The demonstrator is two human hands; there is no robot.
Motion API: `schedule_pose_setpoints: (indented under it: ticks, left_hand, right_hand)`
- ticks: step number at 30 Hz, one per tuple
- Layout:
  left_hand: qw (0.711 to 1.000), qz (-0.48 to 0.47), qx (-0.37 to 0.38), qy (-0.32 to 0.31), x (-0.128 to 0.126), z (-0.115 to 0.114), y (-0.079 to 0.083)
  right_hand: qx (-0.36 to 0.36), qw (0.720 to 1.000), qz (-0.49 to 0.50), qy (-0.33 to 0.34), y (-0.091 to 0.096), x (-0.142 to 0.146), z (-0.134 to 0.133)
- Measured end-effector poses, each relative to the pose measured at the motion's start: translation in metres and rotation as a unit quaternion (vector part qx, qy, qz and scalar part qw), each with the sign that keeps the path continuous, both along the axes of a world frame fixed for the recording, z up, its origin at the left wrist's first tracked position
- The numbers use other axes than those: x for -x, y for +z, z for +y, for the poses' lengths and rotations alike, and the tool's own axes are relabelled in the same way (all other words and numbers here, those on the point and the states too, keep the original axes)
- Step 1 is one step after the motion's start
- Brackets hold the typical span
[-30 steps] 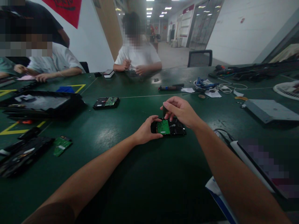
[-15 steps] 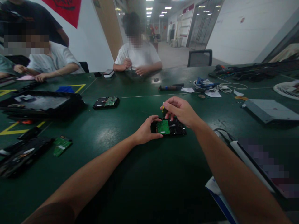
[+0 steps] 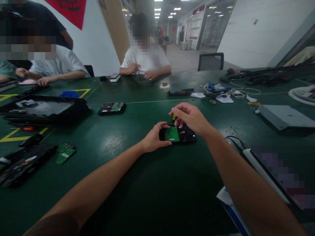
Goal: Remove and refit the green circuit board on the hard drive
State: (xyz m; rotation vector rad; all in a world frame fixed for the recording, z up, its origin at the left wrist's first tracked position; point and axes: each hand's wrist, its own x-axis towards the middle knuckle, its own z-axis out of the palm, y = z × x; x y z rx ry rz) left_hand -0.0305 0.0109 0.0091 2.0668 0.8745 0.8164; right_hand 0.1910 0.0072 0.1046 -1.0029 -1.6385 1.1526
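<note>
A black hard drive (image 3: 183,135) with a green circuit board on top lies on the green table (image 3: 152,183) in front of me. My left hand (image 3: 154,137) grips the drive's left end, thumb over the top edge. My right hand (image 3: 190,117) hovers over the drive's far side, fingers pinched round a small screwdriver (image 3: 173,117) with a black and yellow handle, held upright over the board.
A second hard drive (image 3: 112,108) lies further left, a black tray (image 3: 41,109) beyond it, and a loose green circuit board (image 3: 65,153) near left. Tools and cables (image 3: 219,90) sit at far right, a grey plate (image 3: 283,116) beside them. Other people sit across the table.
My right hand's fingers have shifted slightly round the screwdriver handle, so its yellow part shows now. The left hand and the drive have not moved.
</note>
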Motion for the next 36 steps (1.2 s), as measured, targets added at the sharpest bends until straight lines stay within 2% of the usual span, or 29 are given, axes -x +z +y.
schedule_pose_setpoints:
  ticks: [5, 13, 22, 29, 36]
  left_hand:
    - [1.0, 0.001, -0.003, 0.002, -0.0007, -0.0003, -0.0006]
    - [1.0, 0.006, 0.004, -0.003, -0.0002, -0.001, 0.0025]
    - [1.0, 0.003, 0.002, 0.002, -0.0001, -0.0016, 0.0027]
    - [1.0, 0.002, 0.001, 0.001, -0.0001, -0.001, 0.0012]
    - [1.0, 0.004, -0.007, 0.003, 0.0001, 0.0, -0.0013]
  right_hand:
    - [0.029, 0.999, 0.032, 0.001, -0.0001, 0.002, 0.0009]
    - [-0.022, 0.999, -0.026, -0.009, -0.0013, -0.002, 0.0002]
    - [0.037, 0.999, 0.036, 0.002, 0.0006, 0.0022, 0.0006]
    - [-0.003, 1.0, -0.014, -0.023, 0.0001, -0.001, 0.0008]
    - [0.01, 1.0, 0.025, -0.009, 0.0012, 0.0016, 0.0002]
